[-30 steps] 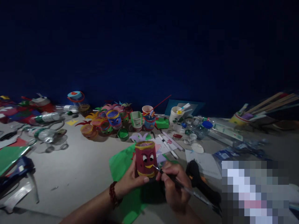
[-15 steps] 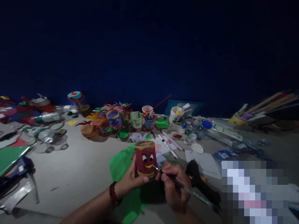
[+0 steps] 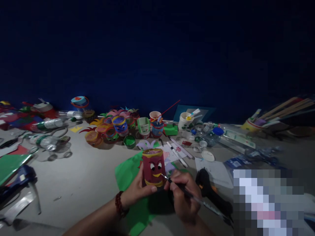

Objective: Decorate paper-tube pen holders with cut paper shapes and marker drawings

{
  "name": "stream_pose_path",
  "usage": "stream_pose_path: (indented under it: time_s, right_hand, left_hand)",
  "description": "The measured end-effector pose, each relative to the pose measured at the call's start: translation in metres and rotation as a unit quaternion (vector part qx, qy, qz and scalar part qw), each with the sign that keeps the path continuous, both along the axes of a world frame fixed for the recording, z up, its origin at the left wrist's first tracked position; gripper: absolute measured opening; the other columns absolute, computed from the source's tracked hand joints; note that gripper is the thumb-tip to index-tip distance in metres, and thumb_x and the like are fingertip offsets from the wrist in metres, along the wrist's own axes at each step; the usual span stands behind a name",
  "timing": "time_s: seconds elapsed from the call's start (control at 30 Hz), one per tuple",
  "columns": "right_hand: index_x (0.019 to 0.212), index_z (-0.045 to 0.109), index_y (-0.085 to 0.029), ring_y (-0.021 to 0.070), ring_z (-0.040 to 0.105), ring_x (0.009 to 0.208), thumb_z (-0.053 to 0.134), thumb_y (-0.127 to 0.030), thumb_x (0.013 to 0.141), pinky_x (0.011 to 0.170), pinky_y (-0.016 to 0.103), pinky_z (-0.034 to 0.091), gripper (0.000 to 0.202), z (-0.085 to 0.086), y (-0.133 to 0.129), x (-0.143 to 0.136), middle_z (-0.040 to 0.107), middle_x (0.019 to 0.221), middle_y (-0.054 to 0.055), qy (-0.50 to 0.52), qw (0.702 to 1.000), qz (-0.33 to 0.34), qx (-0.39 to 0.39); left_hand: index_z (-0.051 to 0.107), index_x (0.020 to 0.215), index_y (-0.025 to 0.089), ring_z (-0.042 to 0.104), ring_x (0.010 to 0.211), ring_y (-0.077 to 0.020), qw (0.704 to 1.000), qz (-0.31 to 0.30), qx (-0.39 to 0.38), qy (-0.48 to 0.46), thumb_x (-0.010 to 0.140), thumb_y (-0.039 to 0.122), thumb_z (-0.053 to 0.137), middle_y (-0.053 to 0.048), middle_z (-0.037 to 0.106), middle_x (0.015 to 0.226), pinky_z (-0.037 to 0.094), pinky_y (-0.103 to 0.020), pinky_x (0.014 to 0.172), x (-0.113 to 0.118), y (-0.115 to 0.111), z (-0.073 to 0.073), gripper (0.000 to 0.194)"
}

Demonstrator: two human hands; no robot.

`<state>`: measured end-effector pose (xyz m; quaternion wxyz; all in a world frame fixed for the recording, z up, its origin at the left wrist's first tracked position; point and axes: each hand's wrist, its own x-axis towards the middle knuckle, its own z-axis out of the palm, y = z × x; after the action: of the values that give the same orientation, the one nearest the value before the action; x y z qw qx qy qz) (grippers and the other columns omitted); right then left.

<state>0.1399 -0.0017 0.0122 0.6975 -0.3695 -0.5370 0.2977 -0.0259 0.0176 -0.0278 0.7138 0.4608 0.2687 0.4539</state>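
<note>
A dark red cup (image 3: 147,168) with yellow bands, paper eyes, drawn brows and a yellow beak-like mouth stands upright in the middle of the head view. My left hand (image 3: 140,186) wraps round its left side and base, thumb across the lower front. In a pinch, my right hand (image 3: 185,193) holds a slim pen-like tool (image 3: 183,189) with a dark grip and thin metal tip. That tip touches, or nearly touches, the right end of the yellow mouth. Green paper (image 3: 123,170) lies under the cup and my left forearm.
Behind stand several decorated cups (image 3: 119,126), an open green paint pot (image 3: 129,141) and a white cup of markers (image 3: 185,121). Scissors (image 3: 205,182) lie right of my right hand. Plastic bottles (image 3: 233,142) lie farther right. A blue glue gun (image 3: 24,175) is at left.
</note>
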Motion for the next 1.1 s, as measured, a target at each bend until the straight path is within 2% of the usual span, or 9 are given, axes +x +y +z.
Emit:
stream_pose_path:
  time_s: [0.27, 0.67, 1.1]
  right_hand:
    - [0.078, 0.06, -0.025, 0.02, 0.059, 0.056, 0.058, -0.01, 0.078, 0.051, 0.033, 0.047, 0.015, 0.0026, 0.0004, -0.0008, 0.059, 0.059, -0.004, -0.007, 1.0, -0.01, -0.004]
    - [0.08, 0.061, -0.025, 0.0198, 0.059, 0.058, 0.057, -0.011, 0.079, 0.053, 0.033, 0.047, 0.014, -0.0017, 0.0002, 0.0001, 0.06, 0.061, -0.004, 0.004, 1.0, -0.003, -0.004]
    - [0.08, 0.059, -0.025, 0.0188, 0.059, 0.054, 0.057, -0.012, 0.08, 0.05, 0.032, 0.048, 0.013, -0.0013, -0.0003, -0.0003, 0.058, 0.06, -0.004, -0.011, 1.0, -0.018, 0.0]
  left_hand:
    - [0.029, 0.149, 0.024, 0.06, 0.116, -0.0318, 1.0, -0.005, -0.009, 0.011, 0.072, 0.04, 0.082, -0.015, 0.06, 0.131, 0.046, -0.045, 0.101, -0.0001, -0.0004, 0.0049, 0.094]
    - [0.028, 0.149, 0.023, 0.057, 0.121, -0.0346, 1.0, -0.003, -0.005, 0.008, 0.072, 0.04, 0.082, -0.017, 0.057, 0.134, 0.043, -0.049, 0.103, -0.0008, 0.0003, 0.0016, 0.095]
    - [0.029, 0.147, 0.023, 0.059, 0.12, -0.0331, 1.0, -0.004, 0.008, -0.003, 0.074, 0.038, 0.081, -0.016, 0.059, 0.134, 0.045, -0.046, 0.102, -0.0007, 0.0004, -0.0036, 0.091]
